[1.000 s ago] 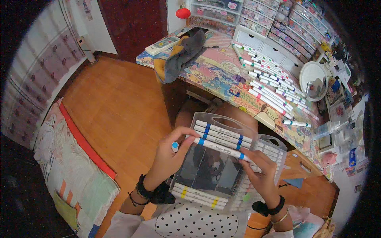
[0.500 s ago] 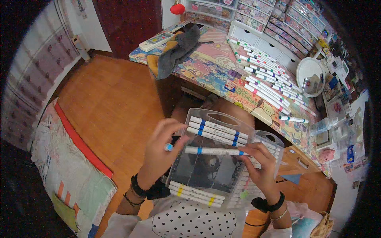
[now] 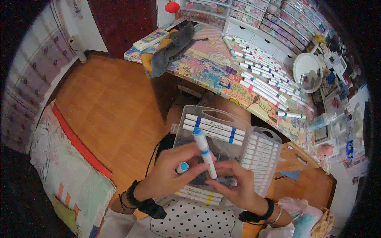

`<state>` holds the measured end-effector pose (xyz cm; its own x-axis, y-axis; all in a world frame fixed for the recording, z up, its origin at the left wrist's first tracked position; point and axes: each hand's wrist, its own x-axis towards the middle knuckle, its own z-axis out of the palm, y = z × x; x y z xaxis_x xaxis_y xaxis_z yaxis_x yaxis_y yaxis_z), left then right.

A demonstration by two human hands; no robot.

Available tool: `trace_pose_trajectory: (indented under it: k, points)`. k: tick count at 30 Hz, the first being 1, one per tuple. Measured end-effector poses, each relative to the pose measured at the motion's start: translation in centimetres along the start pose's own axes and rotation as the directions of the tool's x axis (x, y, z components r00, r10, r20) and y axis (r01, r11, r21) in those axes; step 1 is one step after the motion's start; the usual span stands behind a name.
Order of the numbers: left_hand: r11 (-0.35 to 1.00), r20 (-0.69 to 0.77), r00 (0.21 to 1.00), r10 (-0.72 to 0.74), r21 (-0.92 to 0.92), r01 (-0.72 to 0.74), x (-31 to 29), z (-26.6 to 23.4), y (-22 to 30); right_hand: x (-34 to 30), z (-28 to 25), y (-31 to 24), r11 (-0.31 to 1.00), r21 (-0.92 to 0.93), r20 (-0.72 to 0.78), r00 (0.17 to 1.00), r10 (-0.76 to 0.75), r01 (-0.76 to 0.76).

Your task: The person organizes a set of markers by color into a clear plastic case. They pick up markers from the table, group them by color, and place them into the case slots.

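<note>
A white marker [image 3: 203,150] with a blue band and blue end stands tilted above the case, between my hands. My left hand [image 3: 168,164] pinches it around the middle, while a second marker [image 3: 182,167], of which mainly the blue end shows, is tucked in the same hand. My right hand [image 3: 238,180] is closed on the lower end of the first marker. Beneath my hands, on my lap, lies an open clear plastic case [image 3: 179,139]. Blue-banded markers [image 3: 214,129] lie along its far side, and yellow-banded markers [image 3: 200,195] along its near side.
The case's other half [image 3: 262,158], with rows of pale shapes, lies to the right. Ahead is a patterned desk [image 3: 194,65] with many scattered markers [image 3: 262,75], a grey cloth [image 3: 172,53], a remote control [image 3: 151,39] and a round white mirror [image 3: 307,71]. A bed [image 3: 75,170] stands left.
The marker that lay level across the case is now turned steeply, blue end up. My hands have come closer together and nearer to me. My left hand now grips that marker too.
</note>
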<state>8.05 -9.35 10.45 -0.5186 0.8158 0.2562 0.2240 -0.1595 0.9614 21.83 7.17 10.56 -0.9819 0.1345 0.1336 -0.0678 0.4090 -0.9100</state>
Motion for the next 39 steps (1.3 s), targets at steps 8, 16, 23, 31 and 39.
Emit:
trace_pose_trajectory:
  k: [8,16,23,31,39]
  points:
    - [0.985,-0.551,0.832,-0.066,-0.171,-0.036,-0.6,-4.1,-0.7,1.3,-2.6,2.5,0.775,-0.6,-0.155,0.921,-0.358,0.2]
    - [0.915,-0.528,0.845,0.09,0.379,0.14,0.9,-6.2,-1.8,2.2,-3.5,5.5,0.684,-0.685,-0.074,0.91,-0.409,0.252]
    - [0.955,-0.212,0.938,-0.274,0.055,0.291,2.1,-3.2,-8.8,3.0,-3.8,6.3,0.49,-0.767,0.157,0.862,-0.481,0.414]
    - [0.954,-0.268,0.918,-0.293,-0.015,0.3,2.2,-2.5,-9.4,2.2,-3.5,5.8,0.524,-0.789,0.035,0.875,-0.483,0.321]
    - [0.962,-0.285,0.92,-0.268,-0.021,0.273,2.1,-2.0,-9.2,1.6,-3.4,6.0,0.588,-0.757,-0.017,0.891,-0.453,0.284]
